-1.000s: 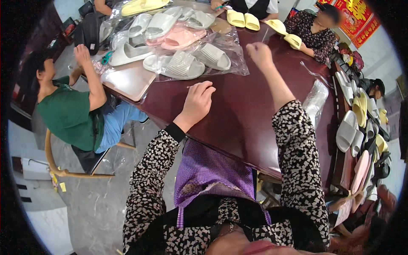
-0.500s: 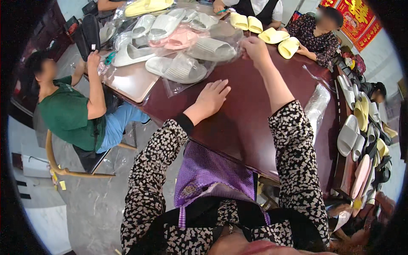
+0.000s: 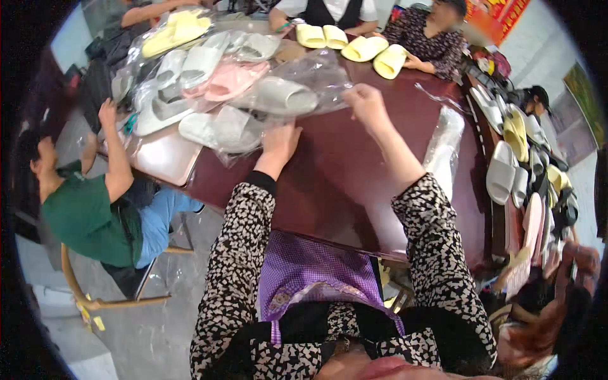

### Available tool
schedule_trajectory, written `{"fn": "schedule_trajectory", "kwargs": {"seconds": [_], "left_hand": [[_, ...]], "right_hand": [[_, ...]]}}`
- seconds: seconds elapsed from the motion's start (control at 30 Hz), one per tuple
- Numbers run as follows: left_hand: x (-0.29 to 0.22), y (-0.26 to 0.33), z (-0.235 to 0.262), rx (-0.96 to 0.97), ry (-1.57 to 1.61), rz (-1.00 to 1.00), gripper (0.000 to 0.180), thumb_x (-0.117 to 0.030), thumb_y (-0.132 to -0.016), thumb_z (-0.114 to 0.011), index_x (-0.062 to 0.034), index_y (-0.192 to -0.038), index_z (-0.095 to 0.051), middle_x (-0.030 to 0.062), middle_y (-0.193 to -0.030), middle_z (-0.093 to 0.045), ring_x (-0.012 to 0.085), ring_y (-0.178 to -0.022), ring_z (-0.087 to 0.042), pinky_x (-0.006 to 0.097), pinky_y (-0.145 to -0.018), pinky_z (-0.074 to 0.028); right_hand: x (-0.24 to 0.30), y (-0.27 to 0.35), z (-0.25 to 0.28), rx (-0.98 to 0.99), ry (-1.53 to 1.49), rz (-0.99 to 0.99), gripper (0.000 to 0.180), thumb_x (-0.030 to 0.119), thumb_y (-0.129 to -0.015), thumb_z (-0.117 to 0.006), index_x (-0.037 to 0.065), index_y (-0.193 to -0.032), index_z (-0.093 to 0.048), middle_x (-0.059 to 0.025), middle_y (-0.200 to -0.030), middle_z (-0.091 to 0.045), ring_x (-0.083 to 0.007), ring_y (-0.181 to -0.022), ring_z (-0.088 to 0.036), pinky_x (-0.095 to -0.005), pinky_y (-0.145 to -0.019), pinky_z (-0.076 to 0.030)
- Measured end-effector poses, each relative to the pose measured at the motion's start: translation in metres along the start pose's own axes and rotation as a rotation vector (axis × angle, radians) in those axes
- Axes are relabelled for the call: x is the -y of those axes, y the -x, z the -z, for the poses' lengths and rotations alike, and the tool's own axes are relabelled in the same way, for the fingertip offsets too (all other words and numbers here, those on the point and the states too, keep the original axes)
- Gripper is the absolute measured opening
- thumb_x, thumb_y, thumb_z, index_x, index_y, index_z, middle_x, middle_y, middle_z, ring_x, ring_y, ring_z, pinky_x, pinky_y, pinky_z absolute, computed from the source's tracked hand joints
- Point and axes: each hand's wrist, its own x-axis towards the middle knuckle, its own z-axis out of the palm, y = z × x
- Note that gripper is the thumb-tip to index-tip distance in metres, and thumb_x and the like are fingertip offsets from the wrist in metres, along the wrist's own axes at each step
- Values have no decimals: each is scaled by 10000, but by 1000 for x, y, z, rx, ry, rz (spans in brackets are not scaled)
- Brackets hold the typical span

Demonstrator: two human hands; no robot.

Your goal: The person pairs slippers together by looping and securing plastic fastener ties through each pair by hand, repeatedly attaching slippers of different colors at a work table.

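In my right hand (image 3: 366, 104) the closed fingers pinch the edge of a clear plastic bag (image 3: 329, 75), stretched out to the right from the pile. A grey slipper (image 3: 282, 95) lies inside that bag. My left hand (image 3: 280, 144) is at the near edge of the bagged slippers, just below the grey one, its fingertips partly hidden there. Beside it rests a bagged pale grey slipper (image 3: 235, 128). Farther back in the pile are a pink slipper (image 3: 235, 81) and a white slipper (image 3: 158, 114), both under plastic.
Yellow slippers (image 3: 364, 47) stand at the far edge before two co-workers. A plastic-wrapped bundle (image 3: 443, 149) lies to the right on the dark red table (image 3: 329, 183). Slippers fill a rack (image 3: 500, 171) at the right. A person in green (image 3: 95, 218) sits at the left.
My left hand has moved from the bare tabletop up to the near edge of the bagged slippers. My right hand still pinches the bag. The whole view has shifted.
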Motion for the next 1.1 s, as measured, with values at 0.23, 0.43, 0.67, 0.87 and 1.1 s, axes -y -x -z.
{"fn": "schedule_trajectory", "kwargs": {"seconds": [0.23,0.43,0.67,0.87,1.1], "left_hand": [[-43,46,46,-5,341,-172,366,-220,-821,-615,-19,-1116,-536,211,-1216,-485,385,-1084,-480,454,-908,-392],[-62,13,108,-306,39,-304,586,-257,-765,-669,-9,-1246,-443,179,-1257,-473,349,-1093,-489,435,-910,-392],[-62,-78,64,-172,-10,-140,519,-298,-845,-566,-23,-1266,-439,194,-1277,-497,387,-1095,-519,438,-883,-436],[22,-153,101,-113,441,105,318,-274,-901,-459,-50,-1104,-557,190,-966,-629,314,-846,-638,435,-720,-515],[-9,-177,178,-206,1766,161,306,-261,-936,-473,-34,-1142,-477,213,-1072,-593,326,-844,-629,430,-719,-547]], "right_hand": [[-22,15,16,-99,-47,-145,168,154,-838,-601,5,-760,-600,-5,-622,-523,-83,-474,-458,-235,-414,-384],[1,8,29,-83,-132,-69,190,177,-830,-605,-5,-774,-618,-24,-625,-551,-99,-497,-497,-253,-438,-419],[72,20,38,-1,-46,206,198,184,-873,-575,17,-771,-608,16,-626,-522,-61,-492,-446,-208,-466,-376],[83,81,61,-139,-209,153,233,196,-925,-510,-2,-888,-627,20,-638,-515,-57,-558,-461,-209,-526,-396],[-23,153,51,-87,-372,-110,235,186,-936,-500,-23,-943,-607,3,-663,-505,-69,-566,-465,-224,-542,-432]]}}
